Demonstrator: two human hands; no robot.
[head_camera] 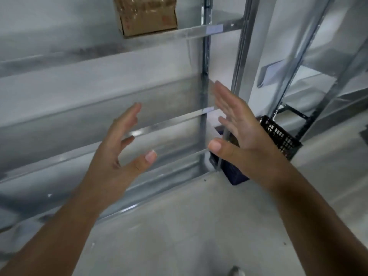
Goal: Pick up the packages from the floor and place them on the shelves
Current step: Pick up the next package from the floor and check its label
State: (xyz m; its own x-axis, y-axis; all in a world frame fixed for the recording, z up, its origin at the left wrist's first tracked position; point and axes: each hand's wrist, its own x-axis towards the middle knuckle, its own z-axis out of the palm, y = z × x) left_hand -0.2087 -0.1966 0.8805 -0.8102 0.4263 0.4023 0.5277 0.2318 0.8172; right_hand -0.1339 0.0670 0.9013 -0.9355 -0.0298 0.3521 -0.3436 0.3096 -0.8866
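Head view, frame blurred by motion. Both our hands are raised in front of the metal shelves (123, 124), palms facing each other, with nothing between them. Left hand (117, 154): grip released, fingers spread and slightly curled. Right hand (237, 126): grip released, fingers straight and flat. Neither touches the rack.

Task thing: one cardboard package (147, 14) sits on an upper shelf at the top of the frame, well apart from both hands. Its front bottom edge looks level with, or slightly past, the shelf lip; blur prevents a firmer reading. No package is visible on the floor (189, 226) in this view.

Also noted: a dark perforated crate (278, 136) on the floor beside the right-hand upright (205, 96), partly hidden behind the right hand.

Risks, as we judge them:
- If the package does overhang the lip, a knock to the rack could tip it forward and down onto our arms.
- With no floor package in sight, we must turn or bend to find the next one; the crate lies near our path and could catch a foot.
- The shelf edges are thin sheet metal; a hasty reach past them could scrape a wrist.
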